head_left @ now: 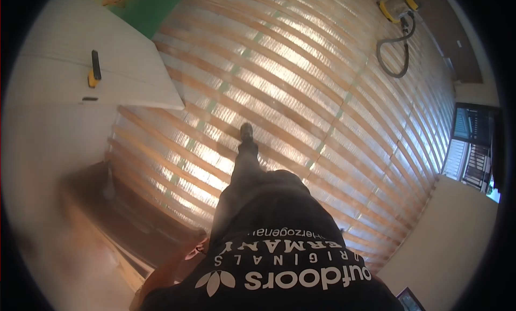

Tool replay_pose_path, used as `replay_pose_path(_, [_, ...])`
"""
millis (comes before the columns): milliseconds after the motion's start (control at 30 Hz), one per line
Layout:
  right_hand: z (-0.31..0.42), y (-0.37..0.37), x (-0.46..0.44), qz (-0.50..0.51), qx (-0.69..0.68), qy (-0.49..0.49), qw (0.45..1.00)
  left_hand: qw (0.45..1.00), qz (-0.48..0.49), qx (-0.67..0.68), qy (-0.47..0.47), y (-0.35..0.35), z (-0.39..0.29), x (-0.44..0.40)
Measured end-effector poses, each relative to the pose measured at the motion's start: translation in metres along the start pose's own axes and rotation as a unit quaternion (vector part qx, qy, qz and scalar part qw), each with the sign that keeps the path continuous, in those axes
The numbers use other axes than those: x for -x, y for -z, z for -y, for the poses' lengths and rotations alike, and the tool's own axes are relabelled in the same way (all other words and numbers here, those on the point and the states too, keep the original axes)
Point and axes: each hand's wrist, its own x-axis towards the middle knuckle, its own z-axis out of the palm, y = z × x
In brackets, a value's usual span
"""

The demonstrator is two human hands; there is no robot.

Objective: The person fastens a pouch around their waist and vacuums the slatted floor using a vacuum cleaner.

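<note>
My left hand (199, 247) hangs at my side at the left edge of my black T-shirt (285, 257). Its fingers are mostly hidden and blurred, so I cannot make out whether they hold anything. The left forearm (166, 279) passes in front of a dark brown panel-like surface (145, 203). My right hand does not show; the shirt fills that side. One dark shoe (246, 134) stands forward on the floor of parallel wooden battens (290, 115) with shiny silver foil between them.
A large white board (129, 58) at upper left bears a yellow-and-black hand tool (94, 72) and a small dark piece (90, 99). A yellow-ended machine (398, 7) with a grey hose (404, 58) sits at upper right. Green sheeting (145, 13) lies behind the board. An opening (470, 144) shows railings.
</note>
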Motion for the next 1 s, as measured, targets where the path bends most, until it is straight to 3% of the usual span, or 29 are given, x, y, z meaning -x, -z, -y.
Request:
replay_pose_path(67, [0.023,0.007,-0.011,0.04,0.166,0.163,0.972,0.998,0.036,0.037,-0.028,-0.001,-0.073,-0.014])
replay_pose_path(133, [0.053,0.019,-0.021,0.042,0.279,0.323,0.903,0.995,0.071,0.048,-0.056,-0.016,-0.142,-0.03])
replay_pose_path(167, [0.067,0.022,-0.025,0.045,0.238,0.313,0.918,0.992,0.094,0.025,-0.075,-0.026,-0.176,-0.041])
replay_pose_path(200, [0.138,0.011,-0.018,0.056,0.001,0.129,0.99,0.987,0.13,-0.007,-0.099,-0.043,-0.212,-0.056])
replay_pose_path(233, [0.211,-0.002,-0.011,-0.021,-0.271,-0.033,0.962,0.978,0.163,-0.04,-0.123,-0.061,-0.24,-0.069])
replay_pose_path(267, [0.254,-0.005,-0.013,-0.037,-0.3,0.011,0.953,0.975,0.171,-0.054,-0.133,-0.083,-0.265,-0.082])
replay_pose_path(300, [0.284,-0.003,-0.023,-0.035,-0.306,0.029,0.951,0.973,0.175,-0.067,-0.137,-0.107,-0.286,-0.093])
replay_pose_path(333, [0.308,-0.001,-0.032,-0.035,-0.314,0.045,0.948,0.988,0.119,-0.028,-0.096,-0.134,-0.301,-0.101])
replay_pose_path(400, [0.349,0.008,-0.06,-0.047,-0.284,0.062,0.956,0.979,0.088,-0.146,-0.115,-0.196,-0.327,-0.116])
replay_pose_path(467, [0.384,0.019,-0.087,-0.046,-0.191,0.097,0.976,0.981,0.124,-0.054,-0.141,-0.261,-0.344,-0.128])
replay_pose_path(500, [0.414,0.023,-0.095,-0.083,-0.09,0.124,0.985,0.982,0.112,-0.057,-0.141,-0.283,-0.348,-0.143])
replay_pose_path(567, [0.455,0.051,-0.117,-0.058,0.034,0.162,0.984,0.981,0.074,-0.082,-0.159,-0.326,-0.355,-0.162])
replay_pose_path(600, [0.474,0.067,-0.132,-0.039,0.022,0.184,0.982,0.975,0.052,-0.107,-0.186,-0.349,-0.363,-0.168])
replay_pose_path(633, [0.496,0.083,-0.144,-0.018,0.014,0.145,0.989,0.967,0.063,-0.102,-0.226,-0.367,-0.372,-0.174])
replay_pose_path(733, [0.545,0.126,-0.172,-0.001,0.134,0.174,0.976,0.963,-0.017,-0.137,-0.233,-0.422,-0.405,-0.176])
replay_pose_path(767, [0.573,0.133,-0.164,0.017,0.148,0.167,0.975,0.943,-0.021,-0.196,-0.269,-0.429,-0.409,-0.184])
replay_pose_path(867, [0.612,0.167,-0.177,0.08,0.135,0.23,0.96,0.959,-0.041,-0.141,-0.244,-0.465,-0.418,-0.192])
replay_pose_path(967, [0.628,0.195,-0.187,0.121,0.142,0.197,0.962,0.972,-0.04,-0.083,-0.216,-0.484,-0.438,-0.189])
replay_pose_path(1000, [0.628,0.199,-0.197,0.144,0.053,0.187,0.97,0.964,-0.042,-0.069,-0.251,-0.486,-0.442,-0.194])
